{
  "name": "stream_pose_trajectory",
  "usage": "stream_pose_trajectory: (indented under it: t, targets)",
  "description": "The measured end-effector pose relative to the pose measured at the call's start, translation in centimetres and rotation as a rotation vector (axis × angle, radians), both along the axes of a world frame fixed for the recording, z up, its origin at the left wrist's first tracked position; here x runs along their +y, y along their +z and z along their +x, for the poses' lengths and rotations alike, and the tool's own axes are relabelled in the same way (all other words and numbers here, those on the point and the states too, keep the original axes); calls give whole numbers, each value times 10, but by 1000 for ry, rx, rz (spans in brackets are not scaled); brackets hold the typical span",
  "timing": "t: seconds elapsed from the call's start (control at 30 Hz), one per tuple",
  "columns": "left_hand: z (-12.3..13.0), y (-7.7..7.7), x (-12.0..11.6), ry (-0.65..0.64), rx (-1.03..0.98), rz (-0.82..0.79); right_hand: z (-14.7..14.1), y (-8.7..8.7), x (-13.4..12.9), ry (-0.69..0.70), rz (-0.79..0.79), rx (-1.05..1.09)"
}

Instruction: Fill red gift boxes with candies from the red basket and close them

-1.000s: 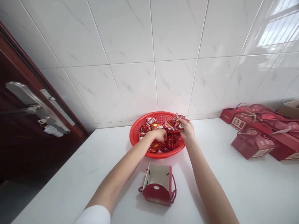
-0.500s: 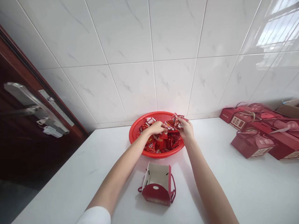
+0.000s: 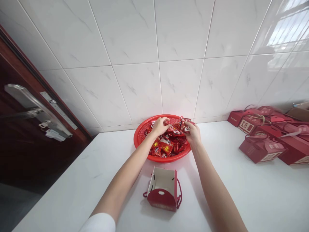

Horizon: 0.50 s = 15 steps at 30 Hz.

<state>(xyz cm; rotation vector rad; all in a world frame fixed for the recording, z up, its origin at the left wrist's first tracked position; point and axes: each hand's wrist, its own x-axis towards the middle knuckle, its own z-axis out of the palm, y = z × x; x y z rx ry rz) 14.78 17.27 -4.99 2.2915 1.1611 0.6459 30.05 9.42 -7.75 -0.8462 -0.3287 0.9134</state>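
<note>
A red plastic basket (image 3: 138, 138) stands against the wall, with a heap of red wrapped candies (image 3: 167, 146) inside. My left hand (image 3: 161, 126) is over the candies, its thumb and fingers apart and nothing seen between them. At the basket's right rim my right hand (image 3: 192, 132) pinches several red candy packets (image 3: 184, 124). In front of the basket sits an open dark red box (image 3: 162, 199) with a white inside and red cord handles. No candy shows in this box.
Several closed dark red gift boxes (image 3: 262, 149) are grouped at the right of the white table (image 3: 101, 167). A brown carton (image 3: 300, 112) is behind them. The tiled wall (image 3: 135, 90) bounds the back; a dark red door (image 3: 21, 135) is at the left.
My left hand has lifted slightly and moved left, and its fingers have spread. The candies under it have shifted. My right hand keeps its packets in nearly the same place.
</note>
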Motion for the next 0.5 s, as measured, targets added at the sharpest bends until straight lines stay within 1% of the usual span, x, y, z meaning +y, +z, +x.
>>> stream_pose_trajectory:
  t: [0.03, 0.07, 0.13, 0.2, 0.27, 0.37, 0.5]
  targets:
    - [0, 2, -2, -22, 23, -4, 0, -1, 1, 0, 3, -3]
    - [0, 4, -5, -70, 62, -29, 1, -2, 1, 0, 7, -5]
    - [2, 6, -12, -238, 187, -142, 1, -3, 2, -3, 12, -8]
    - [5, 5, -20, -420, 356, -294, 1, -4, 3, -6, 14, -9]
    - [10, 0, -28, -526, 516, -402, 2, -4, 3, -9, 14, -8]
    - [17, -9, -36, -558, 647, -432, 2, -4, 4, -10, 9, -6]
    - [21, -15, -40, -560, 662, -421, 2, -4, 4, -10, 5, -2]
